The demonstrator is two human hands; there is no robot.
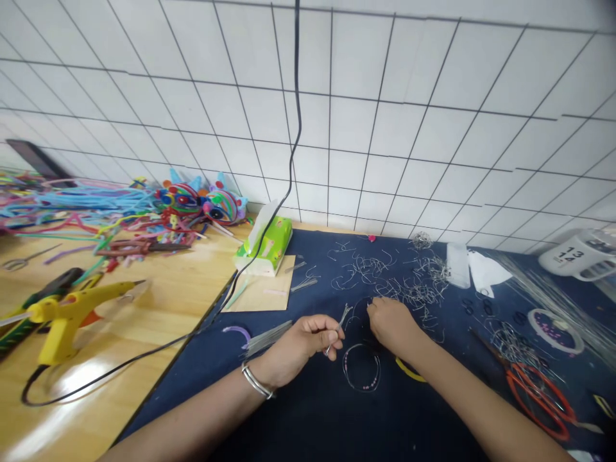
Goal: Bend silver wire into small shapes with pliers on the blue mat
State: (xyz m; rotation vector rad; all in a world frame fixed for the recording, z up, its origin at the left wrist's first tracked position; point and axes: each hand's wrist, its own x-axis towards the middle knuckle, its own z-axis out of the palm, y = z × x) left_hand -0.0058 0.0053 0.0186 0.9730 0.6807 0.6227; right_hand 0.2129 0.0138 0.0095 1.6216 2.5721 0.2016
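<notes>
My left hand (315, 337) is closed in a pinch around a small bundle of thin silvery wires (345, 313), whose ends stick up past the fingertips. To its right, my right hand (392, 323) is curled with the fingers turned away from me. What those fingers grip, if anything, is hidden. Part of a yellow curved handle (409, 370) shows below the right wrist; I cannot tell whether the hand touches it. On the dark blue cloth (308, 417) between my forearms lies a thin wire ring with small pink beads (370, 387). Straight wires (267, 339) lie beside my left wrist.
Loose wire pieces (411, 289) lie scattered beyond my right hand. At right are orange-handled scissors (517, 391), a round bead dish (532, 316) and a white mug (575, 253). Leftward, a yellow glue gun (62, 317) trails a black cord near a green tissue pack (276, 240).
</notes>
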